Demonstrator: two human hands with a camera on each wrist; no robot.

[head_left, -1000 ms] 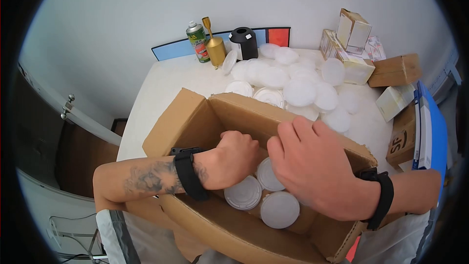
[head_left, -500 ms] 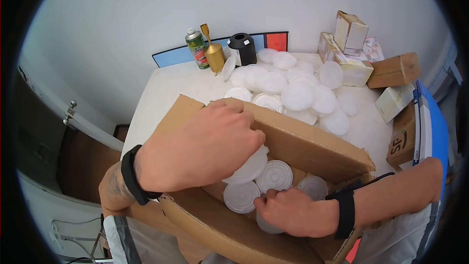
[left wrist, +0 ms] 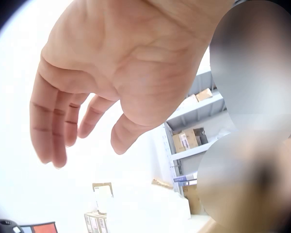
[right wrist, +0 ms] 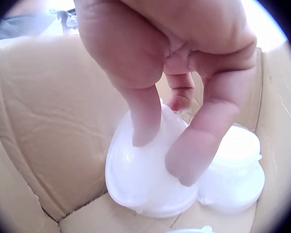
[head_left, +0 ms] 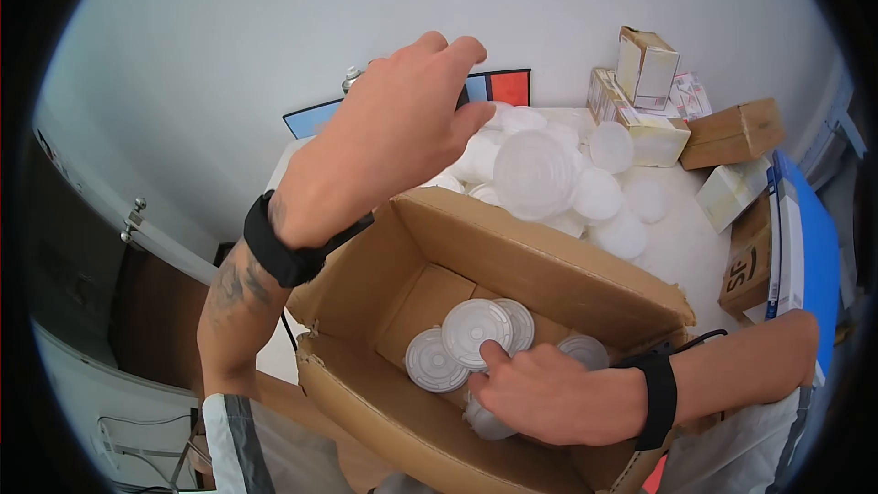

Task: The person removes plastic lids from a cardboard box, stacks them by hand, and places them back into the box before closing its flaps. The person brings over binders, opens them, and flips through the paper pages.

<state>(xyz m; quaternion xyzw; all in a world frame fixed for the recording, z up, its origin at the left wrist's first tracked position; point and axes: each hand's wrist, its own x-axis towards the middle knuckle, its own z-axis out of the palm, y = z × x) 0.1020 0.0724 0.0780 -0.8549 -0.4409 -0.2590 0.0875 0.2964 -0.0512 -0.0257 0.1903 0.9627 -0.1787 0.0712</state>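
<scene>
High over the cardboard box (head_left: pixel 549 247), the left hand (head_left: pixel 380 128) holds nothing; in the left wrist view this hand (left wrist: pixel 121 73) has its fingers loosely extended and its thumb apart. A round translucent lid (head_left: pixel 535 176) appears in front of the lid pile, to the right of the left hand; whether it touches the pile I cannot tell. Inside the box, the right hand (head_left: pixel 558 398) pinches white plastic lids (right wrist: pixel 136 170), the thumb and fingers (right wrist: pixel 196 148) on their faces in the right wrist view. Flat lids (head_left: pixel 437 361) lie beside it on the box bottom.
Loose lids (head_left: pixel 620 230) cover part of the white table behind the box. Small cartons (head_left: pixel 647 69), a brown box (head_left: pixel 732 133) and a blue folder (head_left: pixel 809 238) stand at the right. A can (head_left: pixel 351 79) shows behind the left hand. A door (head_left: pixel 119 210) is at the left.
The left hand has gone from inside the box up above the table and let go of a lid. The right hand has moved down into the box and taken hold of lids.
</scene>
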